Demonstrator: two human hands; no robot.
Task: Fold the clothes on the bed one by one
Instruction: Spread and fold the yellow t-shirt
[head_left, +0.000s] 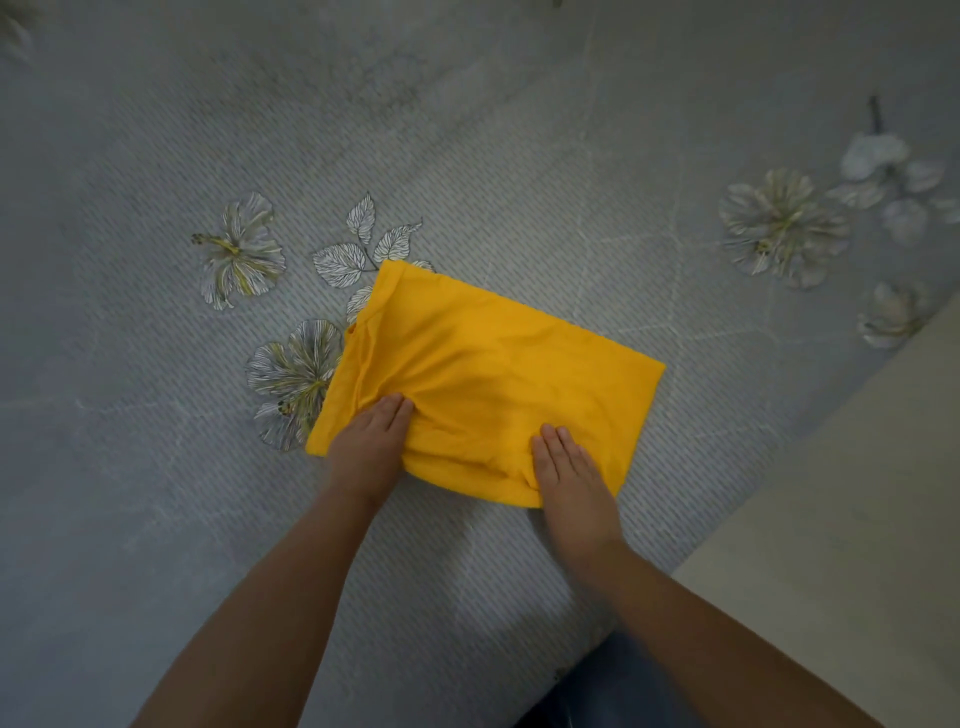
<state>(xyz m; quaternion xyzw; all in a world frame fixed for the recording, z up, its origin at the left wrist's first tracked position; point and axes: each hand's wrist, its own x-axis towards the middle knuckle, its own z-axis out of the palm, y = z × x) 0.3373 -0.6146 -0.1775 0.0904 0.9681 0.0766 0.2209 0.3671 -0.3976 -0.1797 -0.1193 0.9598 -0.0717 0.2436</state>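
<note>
So the yellow garment (493, 379) is lying on the grey flowered bedsheet (156, 415), a bit toward the near edge of the bed, already folded down into a rough rectangle. What looks like the neckline sits at its left end, and there's a bunch of wrinkles fanning out from where the left hand (371, 447) sits.

Both hands are on the near long edge. The left one lies flat with fingers straight and together, pressing the cloth near the near-left corner. The right hand (569, 478) is flat too, fingers straight, palm down on the near-right part. Neither one is pinching or gripping anything, just pressing.

My guess is this is the smoothing step before 1 more fold, or the last pat-down. To do it well I'd sweep both palms outward from the middle, toward the far edge and the 2 short ends, so the creases by the left hand get pushed out instead of trapped. Keep the pressure light, because this thin cloth looks like it'd slide and bunch on the sheet. Also square up the near edge, it's bulging a little between the hands.

Outward from there: printed flowers and leaves on the sheet, a pale floor (857, 493) to the right.
</note>
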